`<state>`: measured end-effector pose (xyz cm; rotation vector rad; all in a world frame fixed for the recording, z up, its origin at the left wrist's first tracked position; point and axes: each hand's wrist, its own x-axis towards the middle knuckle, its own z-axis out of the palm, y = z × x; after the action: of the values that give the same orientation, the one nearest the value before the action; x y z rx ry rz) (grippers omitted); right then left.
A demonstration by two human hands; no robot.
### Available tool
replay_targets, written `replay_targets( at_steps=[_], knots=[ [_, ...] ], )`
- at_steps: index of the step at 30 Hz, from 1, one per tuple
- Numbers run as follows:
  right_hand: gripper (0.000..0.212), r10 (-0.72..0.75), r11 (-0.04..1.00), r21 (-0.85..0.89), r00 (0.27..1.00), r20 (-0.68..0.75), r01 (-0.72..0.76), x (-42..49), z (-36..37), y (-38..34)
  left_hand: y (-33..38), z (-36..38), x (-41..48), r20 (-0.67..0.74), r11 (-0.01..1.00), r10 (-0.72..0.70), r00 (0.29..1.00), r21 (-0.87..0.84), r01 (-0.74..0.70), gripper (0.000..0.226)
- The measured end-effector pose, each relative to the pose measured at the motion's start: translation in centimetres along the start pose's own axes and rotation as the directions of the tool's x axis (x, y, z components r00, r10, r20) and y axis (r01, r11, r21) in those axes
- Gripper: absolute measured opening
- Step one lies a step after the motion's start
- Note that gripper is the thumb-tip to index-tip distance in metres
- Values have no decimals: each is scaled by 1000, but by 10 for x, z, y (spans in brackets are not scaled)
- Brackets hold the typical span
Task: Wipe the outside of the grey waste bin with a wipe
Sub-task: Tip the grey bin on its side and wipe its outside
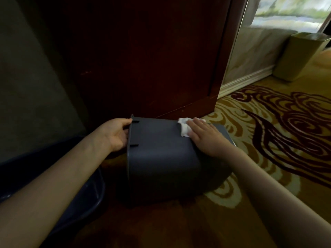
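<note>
Slate grey all over the bin, with two black slots near its rim. Plain white for the tissue against that grey. Golden yellow on the carpet, patterned with dark maroon swirls and cream cloud curls. Deep reddish brown on the cabinet panel. Dull grey-green on the wall at left. White along the skirting board. Olive yellow, unpatterned, for the second bin at far right. Dark navy on the tub, in shadow at lower left.

Bare left hand; bare right hand; forearms unclothed.
</note>
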<state>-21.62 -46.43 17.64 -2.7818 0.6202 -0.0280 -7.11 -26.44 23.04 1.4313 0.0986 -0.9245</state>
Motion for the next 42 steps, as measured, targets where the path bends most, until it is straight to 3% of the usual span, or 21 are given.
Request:
replay_targets(
  at_steps=[3, 6, 10, 15, 22, 26, 28, 32, 34, 37, 40, 42],
  knots=[
    [57, 104, 994, -28, 990, 90, -102, -11, -11, 30, 1, -2, 1, 13, 1000, -15, 1000, 3, 15, 16],
    [62, 133, 988, 58, 979, 155, -144, -23, -25, 43, 2, -4, 3, 31, 1000, -17, 999, 26, 17, 17],
    [61, 157, 974, 171, 986, -57, -145, -18, -28, 31, 7, -5, 7, -7, 999, 13, 1000, 52, -13, 16],
    [53, 119, 988, 114, 988, -102, -107, -11, -10, 27, 20, 8, 17, -70, 998, 27, 997, 50, -24, 16],
    [42, 59, 998, 56, 930, -364, -41, -55, 5, 32, 29, 19, 10, -135, 957, -46, 990, 277, 83, 38],
    [38, 95, 995, 75, 890, -445, -69, -77, 6, 35, 19, 24, 0, -149, 957, -12, 989, 286, 55, 39],
    [33, 140, 986, 152, 852, -504, -72, -78, 3, 37, 13, 29, -6, -131, 970, 12, 991, 243, 21, 36],
    [27, 358, 867, 498, 736, -574, -33, -74, -17, 24, 11, 37, -25, -54, 981, 99, 994, 171, -89, 15],
    [24, 307, 865, 497, 709, -635, 70, -68, -27, 1, 9, 36, -27, -36, 974, 185, 982, 143, -178, 12],
    [28, 113, 883, 409, 739, -664, 232, -51, -30, -54, 0, 31, -26, -3, 962, 267, 964, 64, -266, 14],
    [31, -126, 896, 263, 774, -620, 357, -39, -13, -99, -17, 25, -23, 103, 963, 266, 958, 9, -269, 22],
    [32, -208, 920, 177, 818, -536, 350, -38, 7, -105, -33, 18, -20, 152, 959, 273, 950, 39, -282, 25]
  ],
)
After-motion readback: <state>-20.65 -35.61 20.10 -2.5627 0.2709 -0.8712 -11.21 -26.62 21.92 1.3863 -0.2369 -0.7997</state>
